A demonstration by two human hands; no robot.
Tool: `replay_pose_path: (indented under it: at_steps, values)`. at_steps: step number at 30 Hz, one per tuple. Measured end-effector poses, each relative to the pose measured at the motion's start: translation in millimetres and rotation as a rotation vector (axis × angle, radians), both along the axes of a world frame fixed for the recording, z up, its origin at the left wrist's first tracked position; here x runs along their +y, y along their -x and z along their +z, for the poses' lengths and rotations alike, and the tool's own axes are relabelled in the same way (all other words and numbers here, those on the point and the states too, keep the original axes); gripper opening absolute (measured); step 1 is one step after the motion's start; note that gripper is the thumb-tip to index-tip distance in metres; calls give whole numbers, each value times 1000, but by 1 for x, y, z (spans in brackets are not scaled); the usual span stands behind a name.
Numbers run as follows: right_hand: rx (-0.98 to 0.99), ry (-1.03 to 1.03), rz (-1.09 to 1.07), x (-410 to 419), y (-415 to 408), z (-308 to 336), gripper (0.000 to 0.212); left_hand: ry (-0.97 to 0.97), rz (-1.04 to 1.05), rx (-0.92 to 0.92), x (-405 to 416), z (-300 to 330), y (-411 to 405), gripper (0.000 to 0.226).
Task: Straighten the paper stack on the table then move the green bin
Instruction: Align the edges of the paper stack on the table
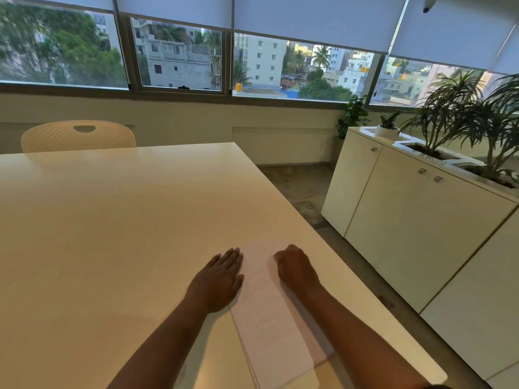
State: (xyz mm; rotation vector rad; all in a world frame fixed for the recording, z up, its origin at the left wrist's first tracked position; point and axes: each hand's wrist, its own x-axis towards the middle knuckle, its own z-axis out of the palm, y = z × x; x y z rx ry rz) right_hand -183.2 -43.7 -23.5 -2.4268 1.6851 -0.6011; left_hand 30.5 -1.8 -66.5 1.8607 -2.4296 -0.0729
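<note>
1. Left hand (pixel 217 279): grip released, fingers straight and together, palm down on the worktop (pixel 112 220), fingertips and thumb side touching the left edge of the paper stack (pixel 266 313).
2. Right hand (pixel 295 266): fingers curled under, knuckles up, resting on the far right part of the stack; whether the curled fingers pinch a sheet cannot be told.
3. Paper stack: lies flat near the worktop's right edge, running from the near edge away from the person; sheets are slightly offset along the right and near sides.
4. Containers: planter troughs (pixel 421 153) set into the top of the white cabinet (pixel 393 220) to the right hold soil and leafy plants (pixel 460 108); a small white pot (pixel 387 131) at the cabinet's far end holds a small plant.
5. Surroundings: a cream perforated chair (pixel 78 136) stands at the worktop's far left side, below the windows (pixel 179 54).
</note>
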Motion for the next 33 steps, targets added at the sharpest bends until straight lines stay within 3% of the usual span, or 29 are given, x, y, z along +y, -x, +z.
replay_pose_path:
  at_steps: [2, 7, 12, 17, 22, 27, 31, 33]
  values:
    - [7, 9, -6, 0, 0, -2, 31, -4, 4, 2, -1, 0, 2, 60]
    - [101, 81, 261, 17, -18, -8, 24, 2, 5, 24, -1, -2, 1, 60]
    - [71, 73, 81, -3, 6, 2, 30, 5, 10, 39, 0, 0, 2, 60]
    - [15, 69, 219, 22, -7, -7, 24, 8, 11, 48, 0, -2, 1, 60]
    - [-21, 23, 57, -3, 20, 2, 29, 12, 8, 32, -2, -3, 0, 60]
    - [20, -22, 265, 20, 0, -1, 27, 11, 14, 26, -4, -6, -1, 60]
    - [-31, -42, 54, -2, 21, 6, 26, 17, 6, 19, -4, -6, -1, 60]
    - [-41, -36, 85, 3, 12, 4, 26, 17, 8, 25, -4, -6, -1, 60]
